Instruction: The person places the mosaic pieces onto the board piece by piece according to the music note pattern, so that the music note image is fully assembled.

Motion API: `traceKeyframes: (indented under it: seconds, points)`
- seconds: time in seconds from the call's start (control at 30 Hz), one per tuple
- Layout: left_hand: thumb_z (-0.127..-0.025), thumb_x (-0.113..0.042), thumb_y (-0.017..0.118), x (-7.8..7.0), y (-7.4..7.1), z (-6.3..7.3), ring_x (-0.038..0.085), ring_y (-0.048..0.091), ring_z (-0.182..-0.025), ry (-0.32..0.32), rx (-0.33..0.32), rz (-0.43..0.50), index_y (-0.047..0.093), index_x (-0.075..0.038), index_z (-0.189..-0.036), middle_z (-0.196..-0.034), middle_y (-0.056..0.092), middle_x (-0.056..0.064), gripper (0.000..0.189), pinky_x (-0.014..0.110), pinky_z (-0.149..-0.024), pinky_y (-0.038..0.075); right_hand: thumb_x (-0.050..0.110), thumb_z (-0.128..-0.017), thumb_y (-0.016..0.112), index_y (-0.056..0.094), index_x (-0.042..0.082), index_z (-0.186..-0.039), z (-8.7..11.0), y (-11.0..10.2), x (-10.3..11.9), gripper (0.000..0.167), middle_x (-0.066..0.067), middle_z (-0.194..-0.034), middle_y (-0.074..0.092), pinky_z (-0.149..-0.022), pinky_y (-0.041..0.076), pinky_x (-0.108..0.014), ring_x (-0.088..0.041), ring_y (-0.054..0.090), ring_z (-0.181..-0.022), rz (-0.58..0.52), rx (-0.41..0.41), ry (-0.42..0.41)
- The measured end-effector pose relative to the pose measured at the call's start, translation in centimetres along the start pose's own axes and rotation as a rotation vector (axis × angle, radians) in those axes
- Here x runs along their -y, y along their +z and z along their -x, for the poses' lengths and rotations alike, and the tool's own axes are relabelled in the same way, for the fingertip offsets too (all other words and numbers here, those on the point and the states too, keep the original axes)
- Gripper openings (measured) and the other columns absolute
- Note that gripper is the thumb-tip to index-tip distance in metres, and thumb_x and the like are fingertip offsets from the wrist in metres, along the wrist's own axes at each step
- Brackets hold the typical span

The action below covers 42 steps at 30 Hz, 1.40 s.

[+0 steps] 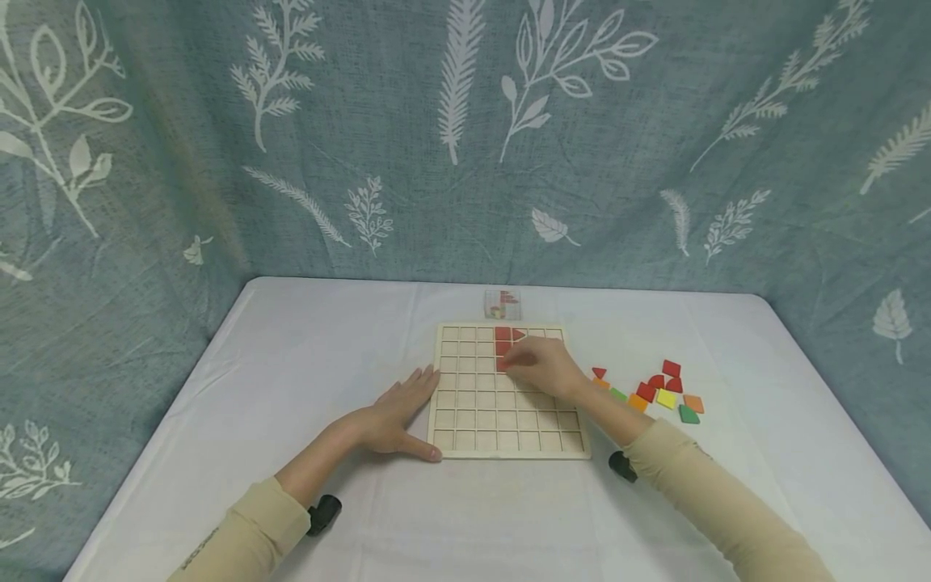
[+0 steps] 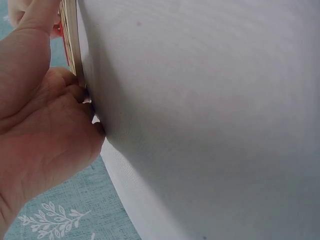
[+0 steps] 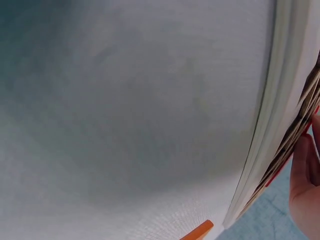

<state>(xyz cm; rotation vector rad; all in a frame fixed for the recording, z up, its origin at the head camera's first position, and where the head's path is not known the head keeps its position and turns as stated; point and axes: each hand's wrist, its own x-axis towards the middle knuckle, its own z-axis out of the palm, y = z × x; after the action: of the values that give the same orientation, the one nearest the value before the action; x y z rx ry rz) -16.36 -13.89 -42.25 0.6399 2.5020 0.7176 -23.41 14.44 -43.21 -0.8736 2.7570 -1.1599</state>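
well, the fingers point(image 1: 518, 354) of the right hand point(image 1: 545, 368) are bent and drawn together at the tips, pinching a red piece point(image 1: 502, 366) low over the board, though the knuckles hide part of the grip. the fingers of the left hand point(image 1: 393, 416) are spread and almost straight, holding nothing; their tips meet the near-left side of the board, and the thumb reaches out to its lower left corner.

between the two sets of fingers lies the pale grid board point(image 1: 467, 400), flat on the surface point(image 1: 473, 517), its thin strips marking out square cells. just beyond the right fingertips, red squares point(image 1: 503, 333) sit one behind another in a column of cells, with a pointed red piece point(image 1: 518, 334) just right of the farthest one. past the board's far edge, straight ahead of the right fingers, stands a small clear box point(image 1: 503, 305) with red showing in it.

out to the right of the right fingers, past the wrist, loose pieces lie scattered: a small red triangle point(image 1: 600, 373), several other red shapes, a yellow square point(image 1: 666, 398), an orange piece point(image 1: 694, 403) and a green one point(image 1: 688, 414). farthest from the fingers, a blue-grey curtain point(image 1: 414, 121) with white leaves hangs behind the surface.
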Motion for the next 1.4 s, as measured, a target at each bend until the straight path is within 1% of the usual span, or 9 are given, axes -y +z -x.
traceKeyframes:
  seconds: [0.17, 0.23, 0.57, 0.67, 0.77, 0.9, 1.07, 1.23, 1.4]
  points:
    - [-0.075, -0.049, 0.079, 0.1, 0.0, 0.0, 0.033, -0.003, -0.149, 0.001, 0.004, -0.005, 0.005, 0.004, -0.154, -0.161, 0.001, 0.021, 0.121, 0.050, -0.120, 0.001, 0.007, -0.086, 0.074, 0.077, 0.009, -0.096, 0.3, 0.1, -0.1, 0.011, -0.001, -0.101, 0.073, -0.092, 0.053, -0.039, -0.021, 0.066, -0.103, -0.004, -0.009, -0.024]
    - [-0.075, -0.050, 0.079, 0.1, 0.0, 0.0, 0.033, -0.003, -0.149, 0.002, 0.006, -0.005, 0.004, 0.004, -0.154, -0.161, 0.001, 0.021, 0.121, 0.051, -0.120, 0.001, 0.009, -0.087, 0.073, 0.077, 0.011, -0.097, 0.4, 0.1, -0.1, 0.010, 0.001, -0.102, 0.073, -0.092, 0.053, -0.038, -0.020, 0.065, -0.104, -0.029, -0.007, 0.009]
    - [-0.076, -0.050, 0.079, 0.3, 0.0, 0.2, 0.033, -0.003, -0.149, -0.002, 0.016, -0.021, 0.004, 0.003, -0.154, -0.161, 0.000, 0.021, 0.121, 0.049, -0.120, 0.001, 0.029, -0.096, 0.064, 0.073, 0.013, -0.116, 3.1, -3.1, -0.7, 0.027, -0.005, -0.122, 0.067, -0.097, 0.047, -0.049, -0.027, 0.057, -0.118, -0.196, -0.076, 0.368]
    - [-0.076, -0.050, 0.079, 0.4, 0.0, 0.2, 0.034, -0.003, -0.149, 0.003, 0.014, -0.023, 0.005, 0.003, -0.154, -0.161, 0.001, 0.021, 0.121, 0.049, -0.120, 0.002, 0.031, -0.096, 0.063, 0.071, 0.012, -0.120, 4.4, -4.4, -2.0, 0.031, -0.007, -0.126, 0.065, -0.100, 0.046, -0.046, -0.026, 0.055, -0.120, -0.236, -0.095, 0.440]
    - [-0.075, -0.051, 0.079, 0.4, 0.1, 0.2, 0.033, -0.002, -0.149, 0.006, 0.017, -0.033, 0.005, 0.003, -0.154, -0.161, 0.001, 0.021, 0.121, 0.049, -0.120, 0.002, 0.033, -0.095, 0.064, 0.069, 0.011, -0.122, 6.0, -5.8, -3.0, 0.035, -0.009, -0.123, 0.066, -0.093, 0.051, -0.039, -0.026, 0.059, -0.111, -0.254, -0.109, 0.518]
    - [-0.075, -0.052, 0.079, 0.6, 0.2, 0.2, 0.033, -0.002, -0.149, 0.003, 0.020, -0.049, 0.004, 0.003, -0.155, -0.161, 0.001, 0.021, 0.122, 0.049, -0.120, 0.003, 0.031, -0.096, 0.062, 0.066, 0.008, -0.124, 8.3, -7.5, -3.5, 0.036, -0.012, -0.118, 0.067, -0.077, 0.054, -0.032, -0.026, 0.063, -0.097, -0.198, -0.120, 0.547]
    - [-0.075, -0.052, 0.079, 0.7, 0.3, 0.2, 0.033, -0.001, -0.149, 0.003, 0.011, -0.044, 0.005, 0.003, -0.155, -0.161, 0.002, 0.021, 0.122, 0.050, -0.120, 0.004, 0.023, -0.096, 0.063, 0.067, 0.005, -0.121, 11.0, -8.9, -4.0, 0.031, -0.014, -0.117, 0.066, -0.069, 0.053, -0.030, -0.026, 0.060, -0.092, -0.056, -0.136, 0.534]
    - [-0.075, -0.052, 0.079, 0.8, 0.4, 0.2, 0.034, -0.001, -0.149, 0.013, 0.013, -0.043, 0.005, 0.003, -0.155, -0.161, 0.002, 0.022, 0.122, 0.050, -0.120, 0.004, 0.022, -0.094, 0.066, 0.068, 0.005, -0.119, 13.2, -9.6, -4.9, 0.030, -0.014, -0.112, 0.068, -0.075, 0.054, -0.032, -0.028, 0.059, -0.098, 0.030, -0.132, 0.537]
    - [-0.075, -0.052, 0.079, 0.7, 0.3, 0.2, 0.034, -0.002, -0.149, 0.012, 0.018, -0.041, 0.005, 0.003, -0.154, -0.161, 0.001, 0.022, 0.122, 0.050, -0.120, 0.003, 0.018, -0.092, 0.068, 0.069, 0.002, -0.116, 14.4, -10.1, -5.3, 0.029, -0.013, -0.107, 0.069, -0.073, 0.053, -0.030, -0.028, 0.058, -0.096, 0.092, -0.121, 0.522]
